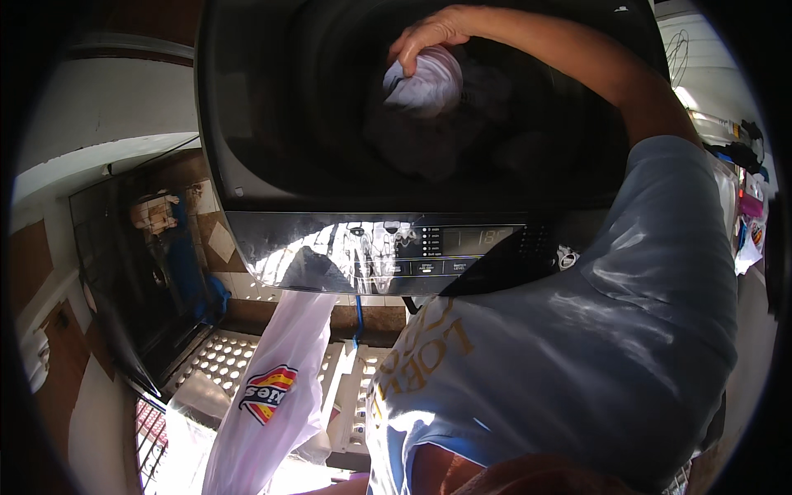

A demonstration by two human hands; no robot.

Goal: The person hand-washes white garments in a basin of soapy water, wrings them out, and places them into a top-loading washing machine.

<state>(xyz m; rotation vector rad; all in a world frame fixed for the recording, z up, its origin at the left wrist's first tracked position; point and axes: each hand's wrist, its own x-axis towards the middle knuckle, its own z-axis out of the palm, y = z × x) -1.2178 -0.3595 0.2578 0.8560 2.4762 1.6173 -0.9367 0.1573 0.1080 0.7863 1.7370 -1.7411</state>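
My right hand (431,39) reaches over into the dark tub (313,107) of a black top-loading washing machine. Its fingers are closed on a bunched white cloth (431,81), which is lifted near the tub's middle. More whitish laundry (417,148) lies dim in shadow below; its kinds cannot be made out. A white garment (285,388) with a red and yellow printed patch hangs down in front of the machine at the left. What holds it up is not clear. My left hand does not show; only a bit of skin appears at the lower edge.
The machine's control panel (487,241) has a lit display and strong reflections. Beneath the hanging garment is a pale slatted surface with round holes (219,355). A dark glossy panel (124,280) stands at the left. Assorted items (749,206) sit along the right wall.
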